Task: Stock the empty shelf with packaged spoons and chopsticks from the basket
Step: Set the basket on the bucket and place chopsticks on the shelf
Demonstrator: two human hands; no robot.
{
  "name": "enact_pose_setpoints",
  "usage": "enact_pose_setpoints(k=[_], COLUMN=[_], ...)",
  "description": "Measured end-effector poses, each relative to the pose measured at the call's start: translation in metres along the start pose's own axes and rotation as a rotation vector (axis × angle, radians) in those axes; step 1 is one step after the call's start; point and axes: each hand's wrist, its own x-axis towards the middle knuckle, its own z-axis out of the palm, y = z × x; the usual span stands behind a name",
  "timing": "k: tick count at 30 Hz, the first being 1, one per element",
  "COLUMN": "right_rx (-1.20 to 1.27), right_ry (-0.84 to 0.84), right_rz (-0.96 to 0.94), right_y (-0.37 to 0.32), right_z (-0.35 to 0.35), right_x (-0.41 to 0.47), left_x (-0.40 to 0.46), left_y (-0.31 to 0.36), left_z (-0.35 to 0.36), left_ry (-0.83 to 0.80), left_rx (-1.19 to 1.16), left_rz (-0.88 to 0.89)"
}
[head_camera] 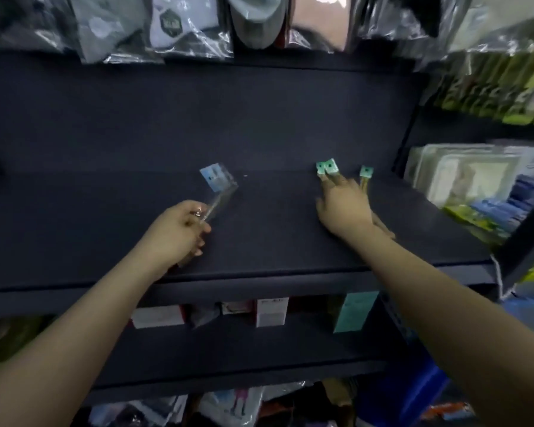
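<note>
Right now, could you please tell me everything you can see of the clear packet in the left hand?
The clear packet is a long, narrow sleeve of glossy see-through plastic with a pale blue card header, a small dark hole in it, at the far end. The left hand grips its near end, fingers curled round it. It slants up and away over the dark shelf, header tipped toward the back. Blur hides its contents, and whether it touches the shelf cannot be told.

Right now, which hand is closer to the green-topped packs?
Right. The right hand rests on the green-topped packs at the shelf's right side; the left hand holds a clear pack well to their left.
</note>
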Motion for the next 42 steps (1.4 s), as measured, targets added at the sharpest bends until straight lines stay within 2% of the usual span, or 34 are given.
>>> enact_pose_setpoints(k=[2, 4, 7, 11, 14, 16, 19, 21, 22, 25, 29, 32, 35, 37, 39, 42], right_rx=[0.155, 0.343, 0.470, 0.531, 0.580, 0.621, 0.687, 0.743, 0.776, 0.818, 0.770, 0.690, 0.558, 0.422, 0.283, 0.125], right_ry=[0.008, -0.071, -0.148, -0.194, -0.197, -0.164, -0.135, -0.158, -0.189, -0.380, -0.787, -1.057, -1.219, -1.322, -1.379, -1.334], right_rz=[-0.200, -0.338, -0.512, -0.627, -0.650, -0.699, -0.798, -0.831, -0.826, -0.779, -0.644, -0.549, -0.488, -0.502, -0.594, -0.703], right_y=[-0.036, -0.074, -0.121, -0.154, -0.167, -0.177, -0.198, -0.221, -0.236, -0.293, -0.374, -0.422, -0.453, -0.468, -0.481, -0.495], right_z=[-0.001, -0.002, -0.004, -0.005, -0.004, -0.003, -0.003, 0.002, 0.008, 0.044, 0.126, 0.199, 0.280, 0.338, 0.393, 0.466], right_x=[-0.002, -0.011, -0.026, -0.042, -0.056, -0.069, -0.096, -0.120, -0.132, -0.174, -0.252, -0.321, -0.386, -0.431, -0.469, -0.509], left_x=[0.002, 0.002, 0.000, 0.004, 0.005, -0.005, -0.054, -0.101, -0.125, -0.193, -0.267, -0.308, -0.338, -0.352, -0.358, -0.361], left_y=[-0.006, -0.016, -0.033, -0.056, -0.066, -0.073, -0.090, -0.117, -0.137, -0.214, -0.327, -0.408, -0.484, -0.530, -0.567, -0.631], left_z=[-0.012, -0.027, -0.050, -0.076, -0.097, -0.112, -0.134, -0.148, -0.156, -0.184, -0.227, -0.251, -0.255, -0.246, -0.235, -0.214], left_ry=[0.127, 0.248, 0.346, 0.331, 0.350, 0.418, 0.536, 0.523, 0.466, 0.219, 0.033, 0.029, 0.044, 0.043, 0.047, 0.085], left_rx=[0.230, 0.510, 0.810, 0.930, 0.884, 0.796, 0.745, 0.806, 0.835, 0.807, 0.736, 0.652, 0.566, 0.499, 0.467, 0.491], left_rz=[0.056, 0.064, -0.015, -0.183, -0.178, -0.058, 0.266, 0.404, 0.414, 0.210, -0.086, -0.288, -0.482, -0.551, -0.594, -0.621])
